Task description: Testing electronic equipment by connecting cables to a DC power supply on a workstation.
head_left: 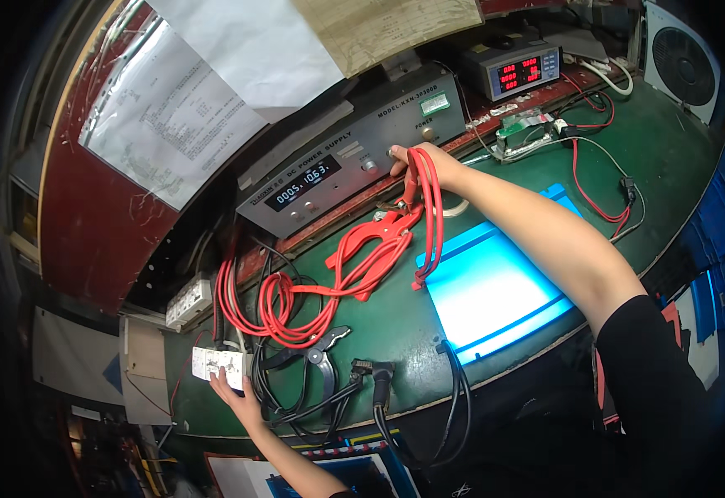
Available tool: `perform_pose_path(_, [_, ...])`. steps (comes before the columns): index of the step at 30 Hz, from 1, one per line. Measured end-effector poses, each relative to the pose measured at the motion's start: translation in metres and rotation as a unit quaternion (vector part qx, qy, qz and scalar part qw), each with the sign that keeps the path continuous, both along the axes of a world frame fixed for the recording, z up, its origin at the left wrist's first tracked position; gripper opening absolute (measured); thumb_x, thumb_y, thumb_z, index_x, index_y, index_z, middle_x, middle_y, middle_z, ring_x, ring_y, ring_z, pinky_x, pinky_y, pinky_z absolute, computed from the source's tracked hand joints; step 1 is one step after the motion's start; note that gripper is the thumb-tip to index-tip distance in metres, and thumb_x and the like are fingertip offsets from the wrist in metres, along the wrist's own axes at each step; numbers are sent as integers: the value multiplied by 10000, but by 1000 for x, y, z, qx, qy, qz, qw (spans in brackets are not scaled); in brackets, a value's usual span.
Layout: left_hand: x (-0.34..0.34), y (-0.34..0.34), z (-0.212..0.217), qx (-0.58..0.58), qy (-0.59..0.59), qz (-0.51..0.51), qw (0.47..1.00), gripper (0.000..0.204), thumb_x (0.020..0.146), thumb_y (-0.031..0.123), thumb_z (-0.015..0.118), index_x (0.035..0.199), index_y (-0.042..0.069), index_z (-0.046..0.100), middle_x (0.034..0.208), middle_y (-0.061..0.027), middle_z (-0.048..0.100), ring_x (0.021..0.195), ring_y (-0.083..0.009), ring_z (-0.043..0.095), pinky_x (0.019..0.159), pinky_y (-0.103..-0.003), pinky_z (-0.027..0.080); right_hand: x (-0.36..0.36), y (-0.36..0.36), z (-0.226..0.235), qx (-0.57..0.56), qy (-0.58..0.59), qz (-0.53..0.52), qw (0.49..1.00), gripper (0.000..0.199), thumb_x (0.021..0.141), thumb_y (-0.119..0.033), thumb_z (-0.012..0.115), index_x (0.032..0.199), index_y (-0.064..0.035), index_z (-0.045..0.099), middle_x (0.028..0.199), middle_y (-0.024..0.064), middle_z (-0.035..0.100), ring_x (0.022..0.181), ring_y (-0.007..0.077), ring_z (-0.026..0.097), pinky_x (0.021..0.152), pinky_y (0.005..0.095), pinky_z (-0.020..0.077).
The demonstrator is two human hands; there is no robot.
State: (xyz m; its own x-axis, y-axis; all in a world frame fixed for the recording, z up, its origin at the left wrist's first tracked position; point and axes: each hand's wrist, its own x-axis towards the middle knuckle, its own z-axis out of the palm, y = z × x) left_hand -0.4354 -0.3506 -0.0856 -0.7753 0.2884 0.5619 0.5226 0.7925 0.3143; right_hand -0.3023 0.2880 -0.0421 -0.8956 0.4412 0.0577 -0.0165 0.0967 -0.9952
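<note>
My right hand (426,168) reaches to the front of a grey DC power supply (342,158). Its thumb and fingertips close around a small knob there. Loops of thick red cable (435,224) hang at this hand, though whether they rest on it or are gripped is hard to tell. Red-handled clamps (387,231) and coiled red leads (275,303) lie below on the green bench. Over at the left, my left hand (242,404) has its fingers stretched out, touching a white power strip (220,363). Beside it are a black clamp (319,357) and black cables.
A bright blue-framed panel (495,286) lies on the green bench top (404,328). Behind stands a meter with red digits (520,70); near it sits a small green circuit board (522,126). A fan (682,62) is at the far right. Black connectors (372,373) lie near the front edge.
</note>
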Motion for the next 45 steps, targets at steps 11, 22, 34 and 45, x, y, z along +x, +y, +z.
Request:
perform_pose_path(11, [0, -1, 0, 17, -25, -2, 1000, 609, 941, 278, 666, 1476, 83, 450, 1619, -231, 253, 1512, -423, 174, 1205, -537, 160, 4, -2, 4, 4, -25, -4, 1000, 647, 1011, -545, 503, 922, 52, 736, 723, 97, 682, 648, 170, 640, 658, 306, 512])
perform_pose_path(22, [-1, -3, -2, 5, -19, 2, 1000, 605, 939, 269, 664, 1476, 87, 452, 1619, -228, 257, 1510, -423, 179, 1205, -537, 164, 3, 2, -1, 10, -12, 10, 1000, 656, 1011, -547, 499, 925, 58, 737, 720, 104, 684, 637, 179, 647, 652, 308, 515])
perform_pose_path(34, [-3, -3, -1, 9, -14, -6, 1000, 604, 945, 306, 661, 1469, 84, 459, 1613, -236, 268, 1504, -431, 188, 1200, -538, 176, 2, 2, -2, 8, -1, 6, 1000, 639, 1003, -551, 520, 918, 48, 725, 699, 86, 666, 631, 160, 631, 637, 290, 509])
perform_pose_path(45, [-2, -2, -2, 16, -10, -11, 1000, 587, 932, 245, 673, 1455, 72, 468, 1601, -246, 275, 1491, -434, 215, 1192, -539, 193, -4, 6, -10, -23, 21, 22, 999, 589, 1002, -544, 542, 874, 5, 713, 747, 63, 677, 649, 146, 635, 640, 288, 519])
